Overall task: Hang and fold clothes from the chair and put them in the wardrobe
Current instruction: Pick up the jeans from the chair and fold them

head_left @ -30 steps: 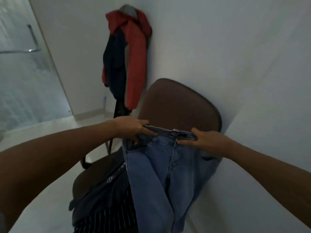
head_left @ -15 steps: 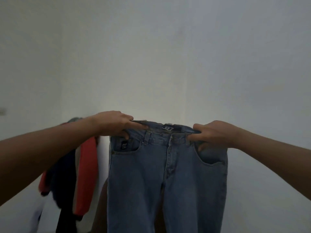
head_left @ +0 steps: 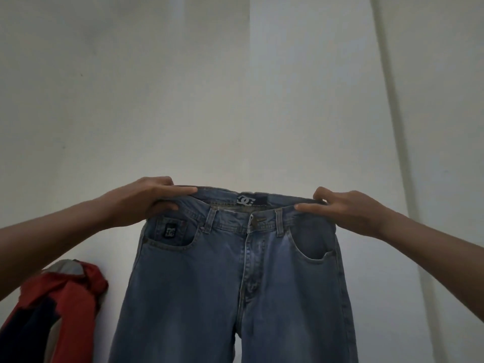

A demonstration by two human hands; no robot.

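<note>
**Blue denim jeans (head_left: 235,284) held spread by the waistband, front to camera**

1. Grip. The left grip (head_left: 146,203) is clamped on one end of the waistband, with the fingers laid along its top edge and the thumb pressed to the front just below. The right grip (head_left: 348,213) is clamped on the opposite end, pinching the band above the front pocket. The two grips are well apart, so the band is pulled near level and taut.

2. Reason for the hold, as judged. Holding both ends lets the legs hang straight under their own weight. That takes out creases and squares the seams before a fold or a pass over a hanger. The step in hand appears to be straightening, and no fold has been started.

3. Position of the garment. The jeans hang in the air in front of a pale wall (head_left: 235,100), touching nothing that can be seen. The hems run below the frame. Neither chair nor wardrobe is in view.

4. Markings. A dark inner waistband label (head_left: 252,200) carries a white interlocked mark, seemingly the letters D and C. A small dark pocket patch (head_left: 170,232) repeats it. No other writing can be read.

5. Surroundings. A red jacket (head_left: 68,297) with navy and grey panels hangs at lower left, beside the jeans and apart from them.
</note>
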